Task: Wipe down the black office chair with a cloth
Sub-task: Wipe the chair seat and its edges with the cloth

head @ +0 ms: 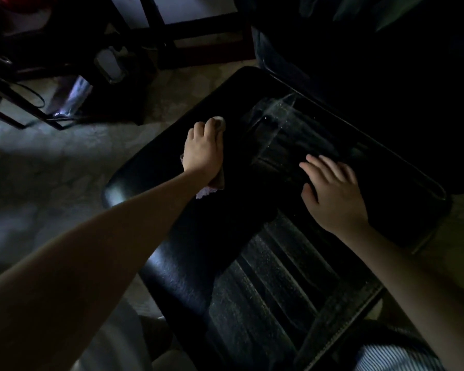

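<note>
The black office chair (188,266) fills the middle of the dim head view, its padded leather surface ribbed and dusty on the right. My left hand (202,151) presses a pale cloth (210,187) flat against the chair's left side; the cloth shows past my fingertips and under my wrist. My right hand (332,188) lies flat on the dusty ribbed panel with fingers spread, holding nothing. A streak of dust runs across the panel just beyond both hands.
The floor (59,167) is pale and patterned to the left. A dark metal frame (19,103) and a shiny bag (70,97) stand at the upper left. Dark furniture legs (204,36) rise at the top. Striped fabric (394,357) shows at bottom right.
</note>
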Demonstrator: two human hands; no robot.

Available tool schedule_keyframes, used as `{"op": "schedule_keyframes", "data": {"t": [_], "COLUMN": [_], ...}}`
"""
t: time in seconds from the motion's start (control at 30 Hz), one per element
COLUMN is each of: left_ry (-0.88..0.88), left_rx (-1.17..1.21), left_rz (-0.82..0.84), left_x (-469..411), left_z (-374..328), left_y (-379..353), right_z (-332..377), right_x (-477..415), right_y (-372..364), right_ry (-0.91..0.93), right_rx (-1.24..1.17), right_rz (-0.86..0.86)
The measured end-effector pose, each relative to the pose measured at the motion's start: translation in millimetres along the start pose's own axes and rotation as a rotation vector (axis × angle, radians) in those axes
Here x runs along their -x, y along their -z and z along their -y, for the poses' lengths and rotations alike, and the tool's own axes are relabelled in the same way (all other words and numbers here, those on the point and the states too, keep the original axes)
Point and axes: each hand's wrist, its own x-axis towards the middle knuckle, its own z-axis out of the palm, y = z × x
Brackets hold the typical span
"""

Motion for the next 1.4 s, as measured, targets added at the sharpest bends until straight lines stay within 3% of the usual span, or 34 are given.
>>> {"op": "schedule_keyframes", "data": {"t": [0.33,0.57,0.7,0.83,1.0,1.17,1.4], "left_ry": [-0.184,-0.423,-0.517,-0.429,-0.123,0.120,0.069], "left_rx": [0.071,0.087,0.175,0.387,0.233,0.161,0.026], "left_rz": [0.044,0.061,0.153,0.200,-0.089,-0.159,-0.150], "left_x": [43,95,112,95,36,-33,-37], "left_z": [-34,-61,-64,-52,-4,23,16], "left_y": [3,2,5,19,19,8,-8], "right_z": [4,4,1,0,-1,-2,-4], "right_x": [0,-2,-2,-3,-2,-3,-4], "right_y": [1,2,0,-1,-4,-5,-8], "right_ry": [-0.004,0.006,0.015,0.027,0.014,0.000,0.012], "right_rx": [-0.019,-0.013,0.000,-0.004,-0.016,0.034,0.042], "right_rz": [-0.076,-0.069,-0.065,-0.068,-0.073,-0.007,-0.049]}}
